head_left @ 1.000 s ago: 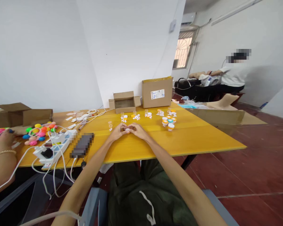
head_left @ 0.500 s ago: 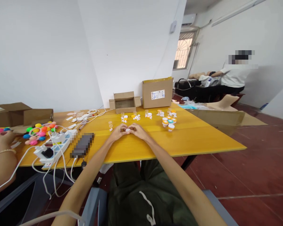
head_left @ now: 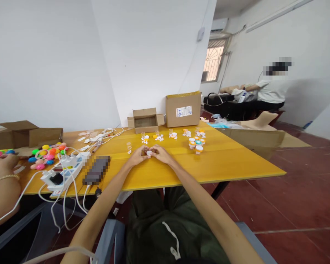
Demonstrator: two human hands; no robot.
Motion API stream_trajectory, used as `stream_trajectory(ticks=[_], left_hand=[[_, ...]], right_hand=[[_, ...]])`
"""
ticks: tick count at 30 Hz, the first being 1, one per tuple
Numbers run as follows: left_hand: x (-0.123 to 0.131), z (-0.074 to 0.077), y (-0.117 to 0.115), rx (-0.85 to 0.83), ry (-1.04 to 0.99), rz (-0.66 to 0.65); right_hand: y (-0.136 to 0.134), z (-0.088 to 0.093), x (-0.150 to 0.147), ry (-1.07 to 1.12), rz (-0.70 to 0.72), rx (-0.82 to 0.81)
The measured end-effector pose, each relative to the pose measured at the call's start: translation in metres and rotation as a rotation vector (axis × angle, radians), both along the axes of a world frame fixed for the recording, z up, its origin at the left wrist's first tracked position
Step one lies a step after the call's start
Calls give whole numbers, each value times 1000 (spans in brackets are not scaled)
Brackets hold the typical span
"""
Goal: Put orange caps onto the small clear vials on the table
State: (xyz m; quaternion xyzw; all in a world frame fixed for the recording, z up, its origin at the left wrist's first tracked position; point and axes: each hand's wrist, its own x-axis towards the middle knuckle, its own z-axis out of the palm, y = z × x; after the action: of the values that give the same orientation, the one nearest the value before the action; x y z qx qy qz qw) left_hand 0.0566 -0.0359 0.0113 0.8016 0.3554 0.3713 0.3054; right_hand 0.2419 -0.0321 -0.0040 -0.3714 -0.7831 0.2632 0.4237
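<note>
My left hand (head_left: 138,156) and my right hand (head_left: 160,153) meet above the front middle of the table. Between their fingertips they pinch a small white round piece (head_left: 149,153), which looks like a cap or disc; its details are too small to make out. Just left of my hands stands a clear little cup (head_left: 128,145), with a small white piece (head_left: 129,151) in front of it. Beyond the hands lie piles of small white parts (head_left: 160,138) with orange lids (head_left: 146,138) and clear cups. Several lidded jars (head_left: 199,149), orange and teal-topped, cluster to the right.
Two cardboard boxes, one open (head_left: 145,123) and one closed (head_left: 183,110), stand at the back. To the left are a phone (head_left: 96,170), a power strip (head_left: 71,172) with cables, colourful balls (head_left: 48,154) and a co-worker's arm (head_left: 5,183). Another person (head_left: 273,90) sits far right.
The white piece has turned slightly between my fingertips and shows more of its face. Both hands stay in nearly the same place.
</note>
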Motion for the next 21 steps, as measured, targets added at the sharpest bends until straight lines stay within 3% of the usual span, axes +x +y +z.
stream_trajectory(ticks=[14, 21], left_hand=[[0, 1, -2, 59, 71, 27], [-4, 7, -11, 202, 174, 128]], right_hand=[[0, -3, 0, -21, 2, 45], [-3, -1, -1, -65, -51, 47]])
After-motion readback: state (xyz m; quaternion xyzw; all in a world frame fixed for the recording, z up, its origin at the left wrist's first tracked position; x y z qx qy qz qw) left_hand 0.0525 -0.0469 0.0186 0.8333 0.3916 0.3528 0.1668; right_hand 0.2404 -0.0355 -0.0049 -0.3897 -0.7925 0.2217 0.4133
